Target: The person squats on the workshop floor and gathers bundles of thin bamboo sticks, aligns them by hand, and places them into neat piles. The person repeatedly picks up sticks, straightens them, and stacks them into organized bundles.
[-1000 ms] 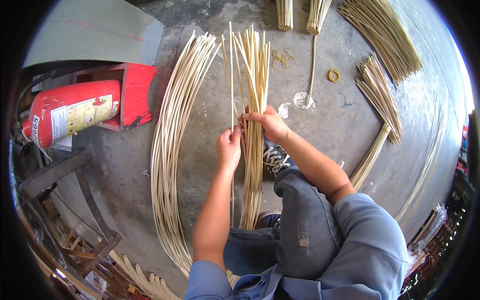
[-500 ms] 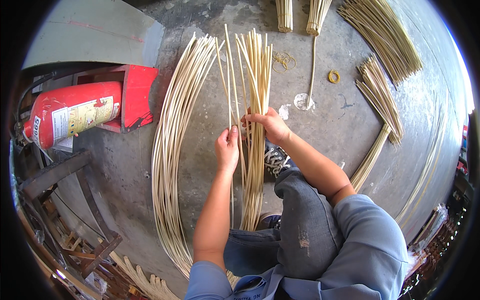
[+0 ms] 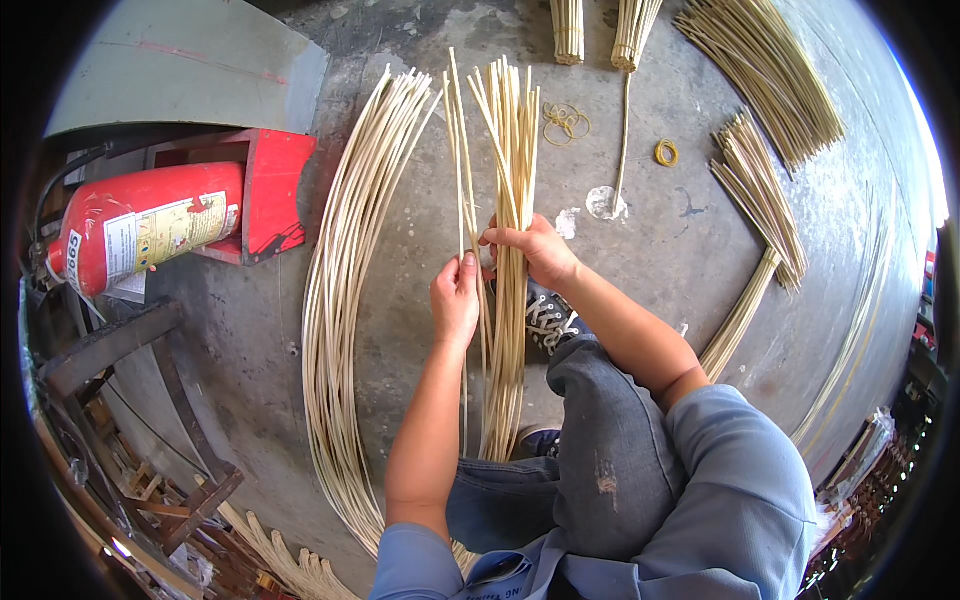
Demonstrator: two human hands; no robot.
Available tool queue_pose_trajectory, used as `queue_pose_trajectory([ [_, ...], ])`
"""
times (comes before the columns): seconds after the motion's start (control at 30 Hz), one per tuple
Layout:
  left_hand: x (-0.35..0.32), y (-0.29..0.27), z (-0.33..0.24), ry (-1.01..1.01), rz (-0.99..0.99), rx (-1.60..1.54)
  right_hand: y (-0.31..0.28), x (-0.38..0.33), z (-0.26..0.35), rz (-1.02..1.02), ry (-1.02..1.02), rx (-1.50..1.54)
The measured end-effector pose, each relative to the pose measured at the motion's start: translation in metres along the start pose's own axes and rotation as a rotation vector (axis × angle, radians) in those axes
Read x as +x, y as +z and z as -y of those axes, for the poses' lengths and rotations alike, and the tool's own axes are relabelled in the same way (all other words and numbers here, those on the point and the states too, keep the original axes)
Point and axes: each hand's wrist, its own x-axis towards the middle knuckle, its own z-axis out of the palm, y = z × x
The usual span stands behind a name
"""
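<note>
My right hand (image 3: 533,250) is closed around a bundle of pale rattan canes (image 3: 508,350), which stands lengthwise in front of me with its tips fanning at the far end. Just left of it, my left hand (image 3: 457,297) pinches a few separate canes (image 3: 459,160) between thumb and fingers. These run alongside the bundle with a narrow gap at their upper ends. The fingertips of both hands are close together. A larger, curved bunch of loose canes (image 3: 340,270) lies on the floor to the left and passes under my left arm.
A red fire extinguisher (image 3: 150,225) lies in a red stand (image 3: 275,195) at left. Yellow rubber bands (image 3: 667,152) rest on the concrete floor (image 3: 620,270). More cane bundles (image 3: 765,75) lie at the far right. A dark frame (image 3: 180,400) stands near left.
The canes in my left hand have drawn closer together at their tips. The bundle in my right hand has shifted slightly left. Both hands stay almost in place.
</note>
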Motion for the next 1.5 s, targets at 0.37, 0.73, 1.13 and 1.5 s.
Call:
queue_pose_trajectory([
  [0.37,-0.006,0.007,-0.012,-0.036,0.002,0.03,-0.001,0.004,-0.004,-0.052,-0.036,-0.097],
  [0.73,-0.004,0.012,-0.001,0.077,0.005,-0.034,0.001,0.003,-0.003,-0.068,-0.051,-0.082],
  [1.13,0.007,-0.02,-0.015,-0.282,0.106,-0.359,0.003,-0.001,0.0,0.036,-0.013,0.014],
  [1.5,0.001,-0.009,-0.023,-0.197,0.164,-0.37,-0.005,-0.001,0.002,0.019,-0.052,-0.094],
])
